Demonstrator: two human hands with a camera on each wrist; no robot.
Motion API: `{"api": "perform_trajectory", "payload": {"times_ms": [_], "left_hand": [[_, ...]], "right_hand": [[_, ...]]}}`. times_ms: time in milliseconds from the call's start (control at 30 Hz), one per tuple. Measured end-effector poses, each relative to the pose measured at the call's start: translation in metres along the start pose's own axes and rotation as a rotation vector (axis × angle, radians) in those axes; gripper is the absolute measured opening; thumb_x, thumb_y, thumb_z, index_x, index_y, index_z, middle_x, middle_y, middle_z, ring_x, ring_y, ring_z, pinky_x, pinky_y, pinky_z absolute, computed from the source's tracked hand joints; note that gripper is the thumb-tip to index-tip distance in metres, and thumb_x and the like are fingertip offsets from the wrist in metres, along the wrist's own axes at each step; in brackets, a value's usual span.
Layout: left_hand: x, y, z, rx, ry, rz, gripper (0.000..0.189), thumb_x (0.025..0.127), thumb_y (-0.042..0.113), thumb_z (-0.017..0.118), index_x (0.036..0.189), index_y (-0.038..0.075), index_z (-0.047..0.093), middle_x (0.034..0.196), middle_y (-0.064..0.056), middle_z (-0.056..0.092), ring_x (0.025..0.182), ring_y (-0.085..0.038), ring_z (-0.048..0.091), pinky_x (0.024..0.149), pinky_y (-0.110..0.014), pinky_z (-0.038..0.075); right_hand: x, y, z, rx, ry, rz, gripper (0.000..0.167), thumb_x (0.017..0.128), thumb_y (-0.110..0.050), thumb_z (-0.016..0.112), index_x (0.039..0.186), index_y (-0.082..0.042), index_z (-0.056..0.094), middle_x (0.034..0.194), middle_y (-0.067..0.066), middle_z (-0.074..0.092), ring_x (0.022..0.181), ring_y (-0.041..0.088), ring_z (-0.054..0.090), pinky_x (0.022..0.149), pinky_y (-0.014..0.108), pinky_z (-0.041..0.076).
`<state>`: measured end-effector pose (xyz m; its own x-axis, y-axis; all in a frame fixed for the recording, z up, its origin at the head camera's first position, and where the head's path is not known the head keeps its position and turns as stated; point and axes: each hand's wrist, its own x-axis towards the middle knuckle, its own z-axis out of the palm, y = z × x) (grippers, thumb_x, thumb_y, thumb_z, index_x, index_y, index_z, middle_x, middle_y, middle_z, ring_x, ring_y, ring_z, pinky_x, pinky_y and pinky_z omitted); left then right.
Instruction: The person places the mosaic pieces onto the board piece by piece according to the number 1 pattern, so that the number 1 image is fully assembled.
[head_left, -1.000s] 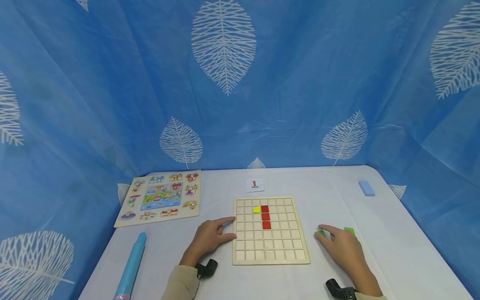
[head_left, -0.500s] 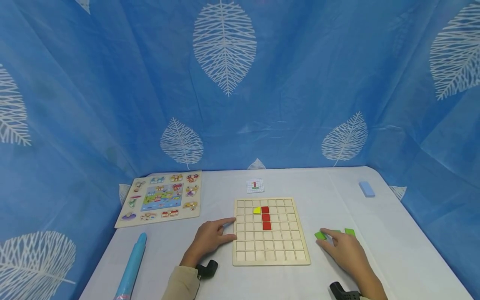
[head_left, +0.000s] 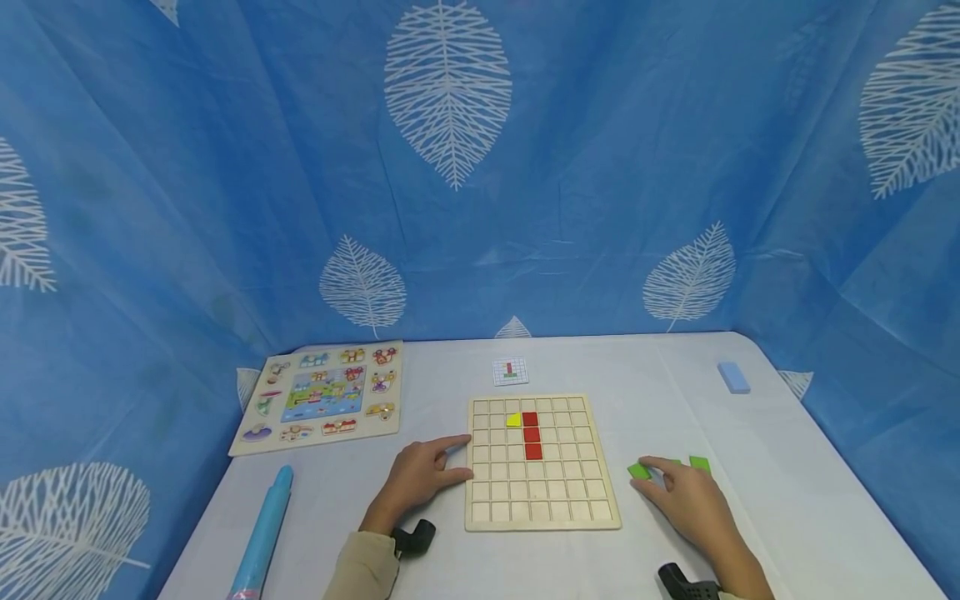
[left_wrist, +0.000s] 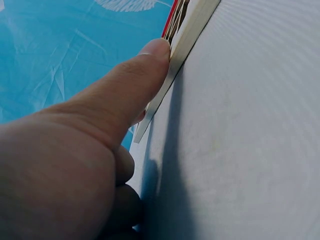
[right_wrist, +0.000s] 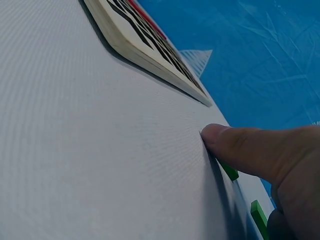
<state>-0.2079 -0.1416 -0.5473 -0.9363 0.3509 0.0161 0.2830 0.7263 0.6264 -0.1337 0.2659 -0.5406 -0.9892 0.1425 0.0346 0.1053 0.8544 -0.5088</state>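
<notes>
A wooden grid board (head_left: 566, 501) lies flat on the white table, with a yellow quarter-round piece (head_left: 513, 420) and a column of red square tiles (head_left: 532, 435) in its cells. At the board's left edge, my left hand (head_left: 417, 477) touches it with thumb and forefinger spread apart. My right hand (head_left: 692, 497), to the right of the board, pinches a green square tile (head_left: 639, 472) between thumb and forefinger, low at the table. Another green tile (head_left: 700, 463) lies just behind that hand; a third is mostly hidden by the fingers.
Behind the board lies a small card (head_left: 510, 372) with a printed grid pattern. A picture puzzle board (head_left: 393, 392) sits at the back left, a blue tube (head_left: 262, 533) in front of it. A light blue block (head_left: 732, 377) is at the back right, before the blue curtain (head_left: 555, 167).
The right forefinger has drawn back slightly, so more of the green tile shows, and a strip of the tile behind has come into sight. The left hand stays at the board's edge.
</notes>
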Motion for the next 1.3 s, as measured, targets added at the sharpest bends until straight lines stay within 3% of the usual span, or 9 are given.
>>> {"api": "perform_trajectory", "payload": {"times_ms": [433,667,967,1300], "left_hand": [[0.001,-0.002,0.001,0.008,-0.011,-0.012,0.060,0.084,0.054,0.079,0.137,0.027,0.068,0.056,0.012,0.038,0.051,-0.005,0.031,0.052,-0.025,0.028],[0.001,-0.001,0.000,0.011,-0.014,-0.006,0.060,0.084,0.054,0.079,0.137,0.028,0.067,0.056,0.013,0.038,0.051,-0.004,0.031,0.052,-0.025,0.028],[0.001,0.000,-0.003,0.016,-0.013,-0.010,0.060,0.084,0.053,0.080,0.136,0.027,0.068,0.057,0.012,0.038,0.051,-0.005,0.031,0.052,-0.025,0.028],[0.000,0.000,-0.001,0.009,-0.012,-0.014,0.059,0.084,0.053,0.080,0.136,0.026,0.068,0.057,0.012,0.040,0.051,-0.005,0.033,0.052,-0.025,0.028]], "right_hand": [[-0.004,-0.007,-0.002,-0.016,0.070,-0.067,0.048,0.084,-0.037,0.084,0.118,-0.004,0.075,0.051,-0.005,0.041,0.048,0.012,0.037,0.046,0.026,0.029],[-0.008,-0.015,-0.002,-0.018,0.050,-0.027,0.050,0.084,-0.041,0.084,0.118,-0.006,0.075,0.052,-0.004,0.041,0.049,0.013,0.037,0.047,0.027,0.029],[-0.009,-0.026,0.001,-0.012,0.049,-0.058,0.050,0.082,-0.045,0.084,0.115,-0.007,0.076,0.055,-0.004,0.041,0.053,0.014,0.038,0.050,0.028,0.030],[-0.009,-0.039,0.006,-0.024,0.083,-0.170,0.044,0.081,-0.045,0.085,0.109,-0.012,0.078,0.052,-0.009,0.037,0.050,0.008,0.032,0.049,0.027,0.027]]}}
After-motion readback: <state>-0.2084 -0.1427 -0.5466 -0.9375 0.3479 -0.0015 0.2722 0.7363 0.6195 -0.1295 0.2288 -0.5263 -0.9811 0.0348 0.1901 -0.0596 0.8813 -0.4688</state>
